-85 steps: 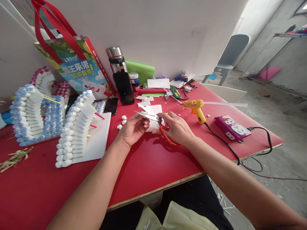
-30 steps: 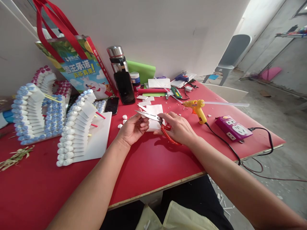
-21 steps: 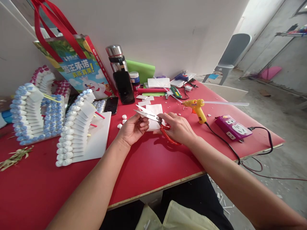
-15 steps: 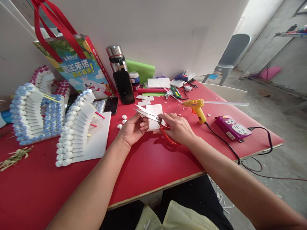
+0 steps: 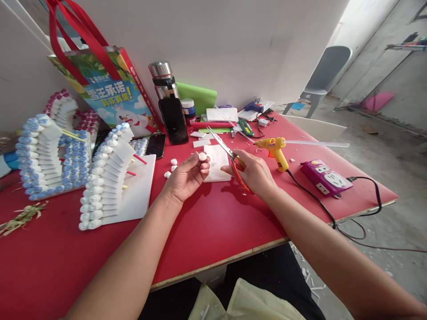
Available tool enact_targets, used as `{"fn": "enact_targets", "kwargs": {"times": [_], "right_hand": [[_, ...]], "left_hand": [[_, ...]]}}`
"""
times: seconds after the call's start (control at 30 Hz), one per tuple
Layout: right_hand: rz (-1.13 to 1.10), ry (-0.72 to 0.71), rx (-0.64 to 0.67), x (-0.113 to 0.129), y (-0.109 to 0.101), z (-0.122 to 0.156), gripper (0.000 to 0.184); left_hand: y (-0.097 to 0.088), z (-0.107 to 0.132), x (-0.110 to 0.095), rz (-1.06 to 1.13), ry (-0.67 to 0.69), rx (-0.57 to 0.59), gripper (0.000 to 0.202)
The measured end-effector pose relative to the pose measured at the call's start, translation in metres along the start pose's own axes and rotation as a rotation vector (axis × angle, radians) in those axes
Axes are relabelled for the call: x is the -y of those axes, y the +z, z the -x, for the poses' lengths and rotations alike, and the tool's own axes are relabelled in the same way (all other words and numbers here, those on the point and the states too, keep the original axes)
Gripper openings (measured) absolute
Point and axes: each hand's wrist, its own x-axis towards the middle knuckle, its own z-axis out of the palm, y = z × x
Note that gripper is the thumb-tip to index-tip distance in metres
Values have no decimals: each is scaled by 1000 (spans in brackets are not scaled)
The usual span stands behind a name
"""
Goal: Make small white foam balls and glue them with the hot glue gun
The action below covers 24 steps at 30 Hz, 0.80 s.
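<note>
Scissors point(image 5: 232, 156) and white rosette point(image 5: 202, 156) held apart above a red counter point(image 5: 207, 231)

Nearest, dark trousers point(image 5: 267, 275) and a pale yellow cloth point(image 5: 258, 304) show below the counter's front edge. On the counter's left side lies a bundle of dried stems point(image 5: 23, 218). Just beyond stands a blue-and-white rosette arch point(image 5: 29, 153); to its right, a mostly white rosette arch point(image 5: 95, 189) stands on a white board point(image 5: 136, 195).

At the middle, the left hand point(image 5: 187, 178) pinches the white rosette between thumb and fingers. The right hand point(image 5: 256, 175) is closed round the orange handles point(image 5: 237, 172) of the scissors, whose blades point far and left, clear of the rosette. A white sheet point(image 5: 216, 166) lies between the hands, and loose white rosettes point(image 5: 174, 162) sit just left of the left hand.

On the right, a purple power socket point(image 5: 325, 180) lies near the counter's edge; left of it and slightly farther rests a yellow glue gun point(image 5: 280, 156), a clear glue stick point(image 5: 316, 143) jutting right.

Farther back, one phone point(image 5: 156, 146) lies flat, while another stands upright before a steel thermos point(image 5: 160, 70). To the right are a green utility knife point(image 5: 246, 128) and a red roll point(image 5: 213, 125). A tote bag point(image 5: 113, 98) with red straps stands far left. Beyond the counter, far right, is a grey chair point(image 5: 327, 71).
</note>
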Motion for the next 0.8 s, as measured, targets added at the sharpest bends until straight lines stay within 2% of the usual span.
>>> {"fn": "enact_targets", "kwargs": {"times": [0.13,0.37,0.47,0.57,0.67,0.73,0.8], "right_hand": [[5,3,18,2,-3,0,53],[32,-172,114,7,-5,4,61],[57,-177,126,8,-3,5,59],[42,-89,78,6,-2,3,55],[-10,59,36,4,-6,0,50],[-147,216,75,3,-14,-3,50],[-437,425,187,2,-25,-6,52]], "left_hand": [[-1,0,1,-23,26,-6,6],[-4,-2,3,-15,70,-64,2],[-4,-3,2,4,82,-83,3],[-5,-3,2,-4,75,-55,7],[-6,-2,1,-8,65,-30,15],[-8,-2,1,-5,59,-19,17],[-9,-2,0,-7,58,-12,19]]}}
